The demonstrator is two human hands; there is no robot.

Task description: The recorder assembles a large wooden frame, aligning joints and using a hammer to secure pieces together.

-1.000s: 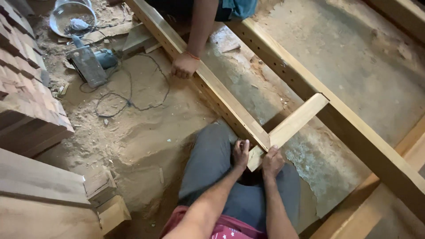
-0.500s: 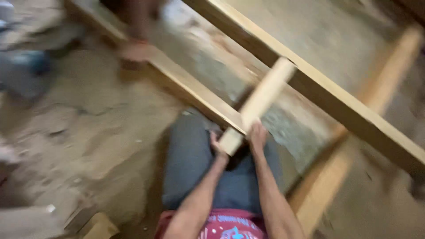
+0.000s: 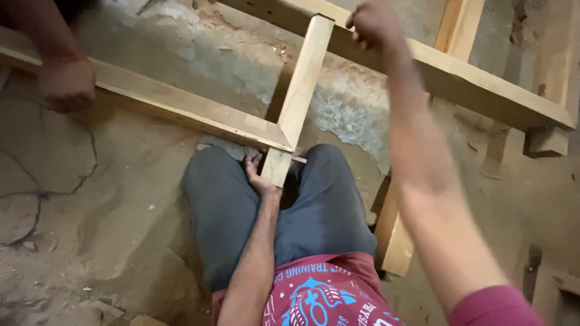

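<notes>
Down between the knees, the left hand (image 3: 258, 175) grips the near end of the short pale wooden crosspiece (image 3: 300, 96), whose length runs away toward the far long beam (image 3: 465, 84) that the right hand (image 3: 376, 25) clasps.
</notes>
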